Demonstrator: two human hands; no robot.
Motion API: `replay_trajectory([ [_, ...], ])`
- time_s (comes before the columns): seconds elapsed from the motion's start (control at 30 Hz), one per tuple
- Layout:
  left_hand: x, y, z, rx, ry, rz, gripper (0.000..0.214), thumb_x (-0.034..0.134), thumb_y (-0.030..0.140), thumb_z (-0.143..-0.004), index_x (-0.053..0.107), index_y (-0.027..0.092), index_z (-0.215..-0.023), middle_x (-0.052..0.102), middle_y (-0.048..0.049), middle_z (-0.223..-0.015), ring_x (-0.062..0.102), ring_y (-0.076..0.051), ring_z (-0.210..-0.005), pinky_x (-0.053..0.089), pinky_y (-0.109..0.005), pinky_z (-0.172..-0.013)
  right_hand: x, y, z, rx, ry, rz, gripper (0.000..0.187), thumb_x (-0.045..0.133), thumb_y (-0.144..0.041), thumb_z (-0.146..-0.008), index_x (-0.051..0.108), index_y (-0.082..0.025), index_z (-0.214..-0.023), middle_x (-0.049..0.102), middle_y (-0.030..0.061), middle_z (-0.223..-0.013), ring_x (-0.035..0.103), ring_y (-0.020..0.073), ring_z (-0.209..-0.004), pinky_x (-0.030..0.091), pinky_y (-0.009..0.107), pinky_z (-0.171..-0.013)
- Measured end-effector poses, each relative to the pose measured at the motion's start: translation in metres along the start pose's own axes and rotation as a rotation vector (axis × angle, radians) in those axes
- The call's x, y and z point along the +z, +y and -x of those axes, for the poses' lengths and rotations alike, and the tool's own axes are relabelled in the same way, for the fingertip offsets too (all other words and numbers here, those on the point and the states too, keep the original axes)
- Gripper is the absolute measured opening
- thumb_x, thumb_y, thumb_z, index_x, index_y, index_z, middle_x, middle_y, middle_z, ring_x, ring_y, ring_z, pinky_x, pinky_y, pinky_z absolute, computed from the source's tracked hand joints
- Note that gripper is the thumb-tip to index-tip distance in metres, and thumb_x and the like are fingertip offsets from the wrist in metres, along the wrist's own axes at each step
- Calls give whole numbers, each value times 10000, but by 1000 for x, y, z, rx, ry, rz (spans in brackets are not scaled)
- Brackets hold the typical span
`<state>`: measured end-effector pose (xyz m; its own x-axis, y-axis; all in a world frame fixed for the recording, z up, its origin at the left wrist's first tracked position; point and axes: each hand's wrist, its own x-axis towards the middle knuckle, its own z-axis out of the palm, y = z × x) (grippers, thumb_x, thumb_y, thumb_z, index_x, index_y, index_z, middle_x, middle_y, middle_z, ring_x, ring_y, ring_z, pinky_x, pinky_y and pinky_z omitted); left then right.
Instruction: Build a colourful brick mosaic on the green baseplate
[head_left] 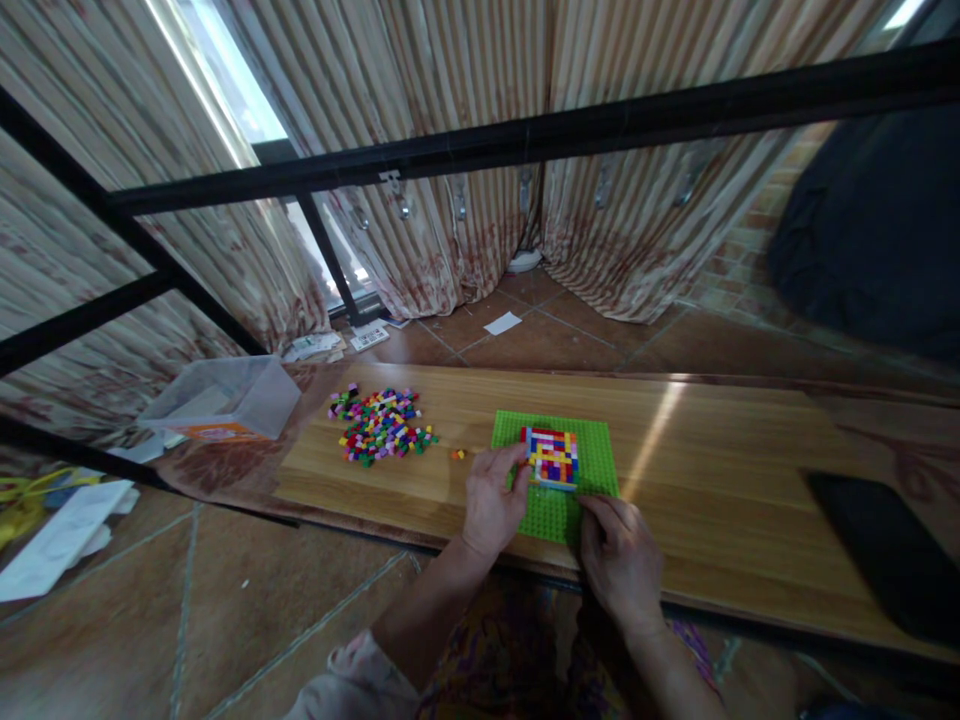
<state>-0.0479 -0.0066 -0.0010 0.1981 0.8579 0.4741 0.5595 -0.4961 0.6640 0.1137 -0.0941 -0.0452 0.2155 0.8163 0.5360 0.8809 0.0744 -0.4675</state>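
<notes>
A square structure of multicoloured toy bricks (555, 458) stands on a green studded baseplate (598, 450). My left hand (491, 500) reaches over the plate's left side, thumb and forefinger drawn together at the structure's left edge. Whatever they pinch is too small and covered to make out. At the plate's near right corner, my right hand (621, 555) is closed with its fingers on the edge, holding the baseplate. A couple of small orange bricks (458, 455) lie on the wooden board, left of my left hand.
Loose multicoloured bricks (382, 425) are heaped on the left of the wooden board (720, 480). Beyond them sits a clear plastic box (259, 395). A dark flat object (885, 550) lies at the right end. A black metal frame (480, 140) crosses in front of curtains (450, 70).
</notes>
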Motion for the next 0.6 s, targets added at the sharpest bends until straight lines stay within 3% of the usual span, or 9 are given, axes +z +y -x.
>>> replay_trajectory([
  [0.6, 7, 3, -6, 85, 51, -42, 250, 576, 107, -894, 684, 214, -1093, 762, -34, -958, 671, -194, -847, 542, -343, -803, 0, 0, 1, -5, -3, 15, 245, 470, -247, -938, 702, -180, -981, 708, 99, -979, 618, 228, -898, 524, 348, -775],
])
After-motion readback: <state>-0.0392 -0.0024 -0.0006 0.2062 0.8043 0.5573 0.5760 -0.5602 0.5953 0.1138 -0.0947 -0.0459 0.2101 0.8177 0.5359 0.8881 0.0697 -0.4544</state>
